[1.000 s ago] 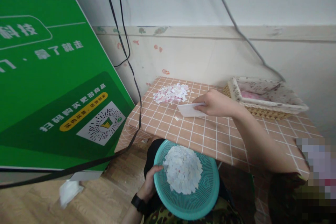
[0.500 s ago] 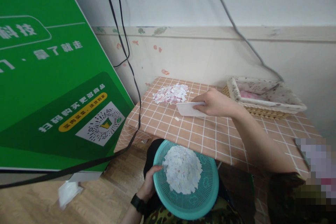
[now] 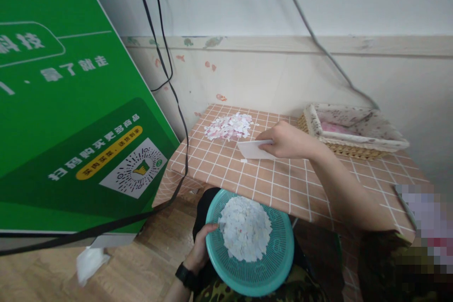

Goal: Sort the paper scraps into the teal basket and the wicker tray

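My left hand (image 3: 202, 244) grips the left rim of a turquoise plastic basket (image 3: 282, 255) that rests on my lap under the table edge. Inside it lies a heap of small white paper scraps (image 3: 246, 230). My right hand (image 3: 283, 140) is closed on a flat white card (image 3: 252, 150), its lower edge close to the tabletop. Just by the card's lower left edge is a small loose paper scrap (image 3: 244, 161). Further back on the table, to the left of the card, sits a pile of white and pinkish paper scraps (image 3: 230, 126).
The table (image 3: 297, 188) has a brown checked cloth and stands against the wall. A lined wicker basket (image 3: 371, 151) is at its back right. On the left stands a large green sign (image 3: 81, 127), with a black cable (image 3: 182, 118) hanging before it. A white bag (image 3: 90, 264) lies on the floor.
The card in my right hand has tilted and come slightly nearer to me, and the loose scrap by its edge has shifted a little to the right. My left hand keeps its hold.
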Available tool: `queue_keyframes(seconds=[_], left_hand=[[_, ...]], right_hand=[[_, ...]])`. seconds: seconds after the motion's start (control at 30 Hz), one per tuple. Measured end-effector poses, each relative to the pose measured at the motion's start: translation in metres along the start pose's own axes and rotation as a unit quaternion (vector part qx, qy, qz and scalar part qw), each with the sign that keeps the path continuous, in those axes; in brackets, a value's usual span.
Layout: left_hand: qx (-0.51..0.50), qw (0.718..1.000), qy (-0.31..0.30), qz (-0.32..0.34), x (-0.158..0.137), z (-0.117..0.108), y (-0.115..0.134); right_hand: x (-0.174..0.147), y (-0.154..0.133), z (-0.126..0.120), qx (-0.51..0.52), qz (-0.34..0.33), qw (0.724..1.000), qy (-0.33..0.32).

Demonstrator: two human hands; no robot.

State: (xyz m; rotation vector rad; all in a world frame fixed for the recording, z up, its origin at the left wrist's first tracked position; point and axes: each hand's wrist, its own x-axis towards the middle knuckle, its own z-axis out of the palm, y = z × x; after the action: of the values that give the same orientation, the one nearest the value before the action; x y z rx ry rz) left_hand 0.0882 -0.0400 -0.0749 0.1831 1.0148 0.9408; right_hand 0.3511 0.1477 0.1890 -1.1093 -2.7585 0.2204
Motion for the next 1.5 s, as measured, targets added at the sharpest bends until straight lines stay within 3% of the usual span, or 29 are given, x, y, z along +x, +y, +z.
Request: queue_keyframes(seconds=[0.37, 0.57, 0.83, 1.17, 1.5], left_hand=[[0.007, 1.000, 0.000, 0.002, -0.002, 0.002, 0.001], [0.007, 1.000, -0.015, 0.001, -0.001, -0.001, 0.000], [-0.011, 1.000, -0.005, 0.005, -0.005, 0.008, 0.005], [-0.007, 1.000, 0.003, 0.002, -0.006, 0.009, 0.005], [-0.017, 1.000, -0.024, 0.006, 0.000, -0.002, 0.000]], right_hand=[[0.000, 0.002, -0.001, 0.008, -0.006, 1.000, -0.014], [-0.007, 0.016, -0.007, -0.048, 0.046, 0.998, 0.020], [-0.007, 0.031, -0.010, -0.062, 0.062, 0.996, 0.027], [0.014, 0.061, 0.019, 0.034, 0.063, 0.995, 0.074], [0.036, 0.056, 0.063, 0.113, 0.035, 0.982, 0.145]])
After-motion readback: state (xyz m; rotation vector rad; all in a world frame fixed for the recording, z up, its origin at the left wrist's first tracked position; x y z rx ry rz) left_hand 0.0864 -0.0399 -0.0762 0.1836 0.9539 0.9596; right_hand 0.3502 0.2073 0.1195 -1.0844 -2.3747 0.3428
